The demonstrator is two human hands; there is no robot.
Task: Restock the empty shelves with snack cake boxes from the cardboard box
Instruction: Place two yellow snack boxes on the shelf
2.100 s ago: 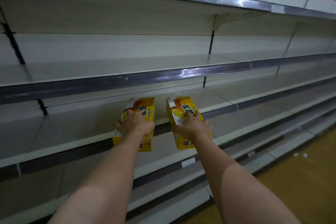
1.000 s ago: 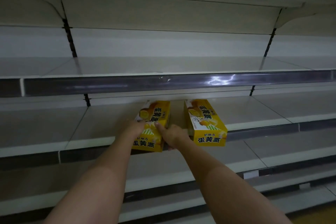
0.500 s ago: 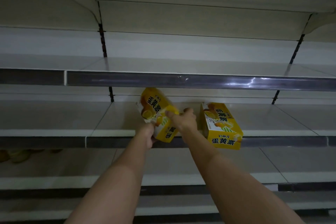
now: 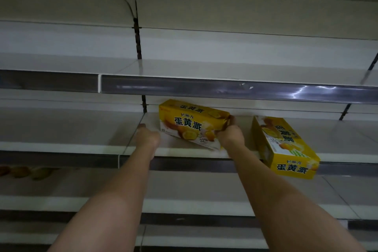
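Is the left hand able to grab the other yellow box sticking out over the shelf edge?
Probably not easily. The left hand is on the far side of the tilted yellow cardboard box, and the right hand lies between it and the overhanging yellow cardboard box.

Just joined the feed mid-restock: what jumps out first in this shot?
Two bright yellow snack cake boxes on one pale shelf among bare ones. The left box is tilted, its right end in the grip of the right hand, with the left hand at its left end. The right box overhangs the shelf's front edge.
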